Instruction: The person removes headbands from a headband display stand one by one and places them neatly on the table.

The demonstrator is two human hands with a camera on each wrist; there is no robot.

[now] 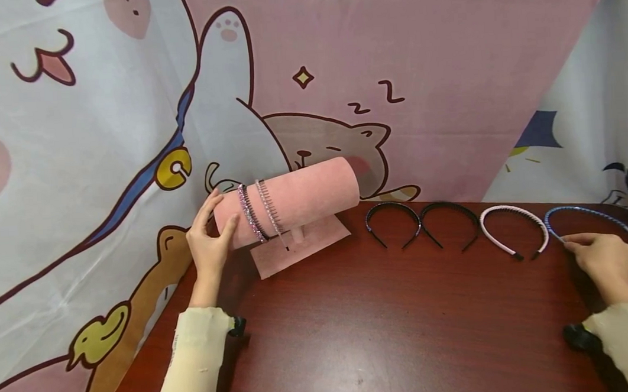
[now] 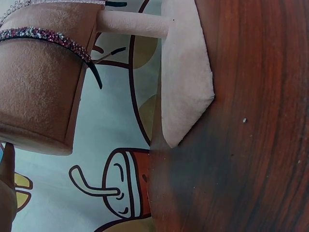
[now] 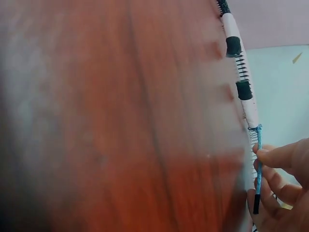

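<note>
Fingers of the right hand pinch the blue headband along one arm, the pale pink headband lying just left of them, while the left hand grips the pink roll, its end between thumb and fingers. A light, level lift should avoid snagging the neighbour; even left-hand pressure should keep the base steady.

Larger Z: dark printed letter on the pink backdrop, above and right of its smaller neighbour
Smaller Z: same letter, printed just above the sleeping cartoon animal
Left sleeve: faint marks along the outer edge, too small to read
</note>
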